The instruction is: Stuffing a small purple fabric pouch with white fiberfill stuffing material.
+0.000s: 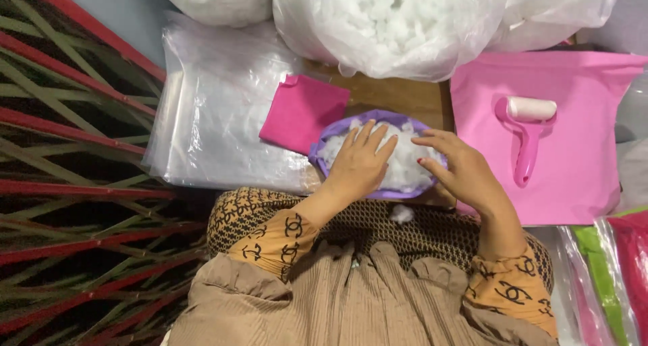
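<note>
**Hand Position at the Fibre-Filled Purple Cover**

We keep the left hand (359,162) flat and open, palm down, fingers spread on the white stuffing (405,164). We hold the right hand (464,174) open too, fingers loosely curved, fingertips touching the stuffing at its right edge. Neither hand grips anything.

The stuffing sits inside the purple fabric cover (337,133), directly beneath both hands. A small white tuft (402,214) lies just below the hands, on the patterned lap fabric.

Just left of the left hand lies a folded magenta cloth (302,111), resting partly on a stack of clear plastic sheets (216,110). To the right of the right hand lies a pink flat bag (580,164), with a pink lint roller (528,138) on top of it.

Beyond both hands stands a large clear bag of white fibre (405,22).
</note>
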